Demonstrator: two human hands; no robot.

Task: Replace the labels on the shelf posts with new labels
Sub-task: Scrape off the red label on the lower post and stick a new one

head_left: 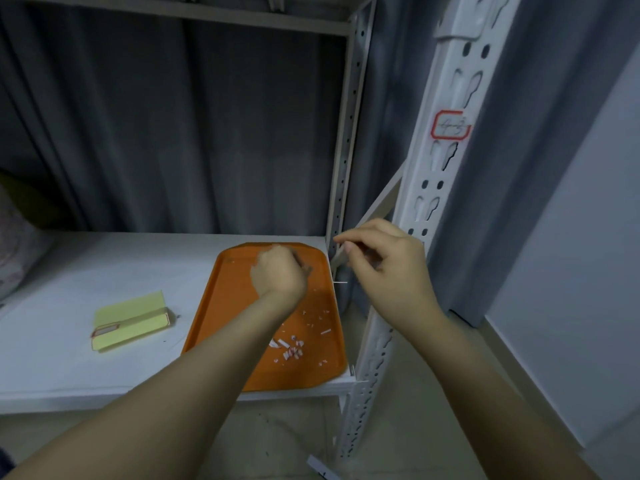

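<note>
Torn bits (291,348) lie in the orange tray (221,306), so some peeling looks done. A red-edged label (450,124) sits on the post (433,202). The right hand (388,268) pinches a pale strip (341,256). The left hand (278,271) is curled, but it is too blurry to tell round what. New labels (131,318) wait nearby.

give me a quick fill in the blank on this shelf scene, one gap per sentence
1. The torn paper scraps lie in a tray whose colour is ___.
2. The yellow label pad rests on the shelf to the ___ of the tray.
3. The label stuck on the white post has a ___ border.
4. The hand over the far end of the tray is the person's ___ one.

Missing words: orange; left; red; left
</note>
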